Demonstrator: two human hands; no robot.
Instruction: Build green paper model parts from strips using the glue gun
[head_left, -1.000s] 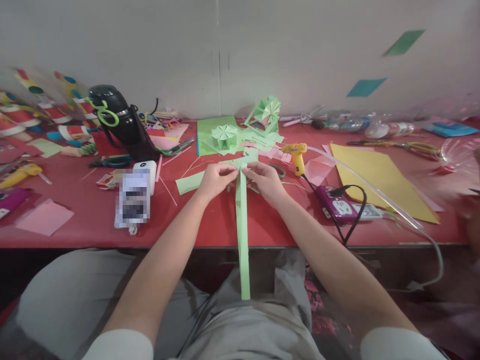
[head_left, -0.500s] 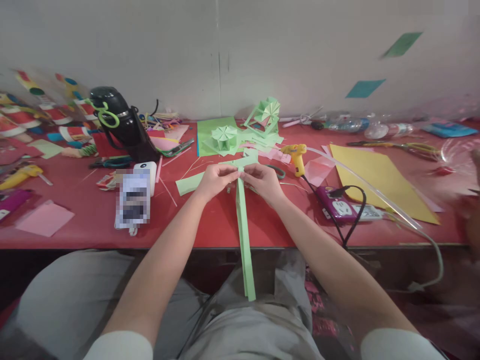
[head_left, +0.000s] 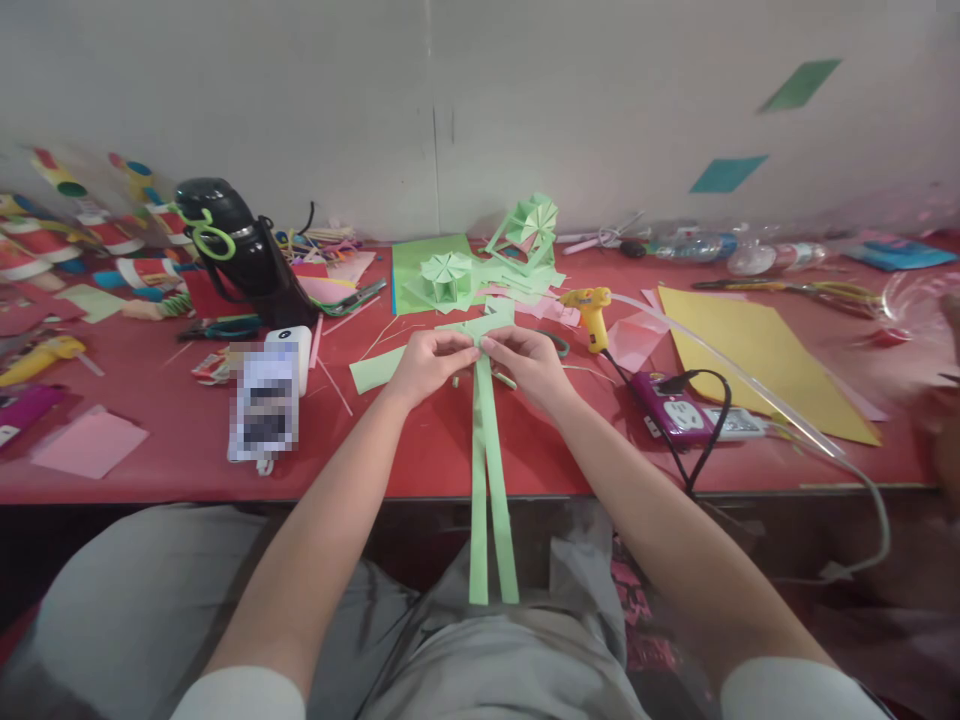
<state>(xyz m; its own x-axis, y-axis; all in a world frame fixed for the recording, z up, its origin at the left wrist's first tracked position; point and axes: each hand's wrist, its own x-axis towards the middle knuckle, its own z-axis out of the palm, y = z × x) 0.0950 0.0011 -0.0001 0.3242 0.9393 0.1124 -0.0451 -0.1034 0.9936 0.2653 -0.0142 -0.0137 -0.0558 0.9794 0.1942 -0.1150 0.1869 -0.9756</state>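
Note:
My left hand [head_left: 435, 366] and my right hand [head_left: 526, 366] meet above the red table, each pinching the top of a long light-green paper strip [head_left: 495, 450]. Two legs of the strip hang down past the table edge, spread apart like a narrow V; whether they are one folded piece or two is hidden by my fingers. Behind my hands lie more pieces of light-green paper [head_left: 375, 370]. Farther back stand a folded green paper wheel shape [head_left: 447, 276] and a larger green paper structure [head_left: 531, 228].
A yellow glue gun [head_left: 592, 312] stands right of my hands, near a purple power strip [head_left: 667, 408]. Yellow paper [head_left: 757, 360] lies farther right. On the left are a phone [head_left: 264, 405] and a black bottle [head_left: 240, 245]. A blurred person's hand shows at the right edge.
The two legs of the green strip, nearly overlapping before, have come apart at their lower ends. Both hands stay in almost the same place.

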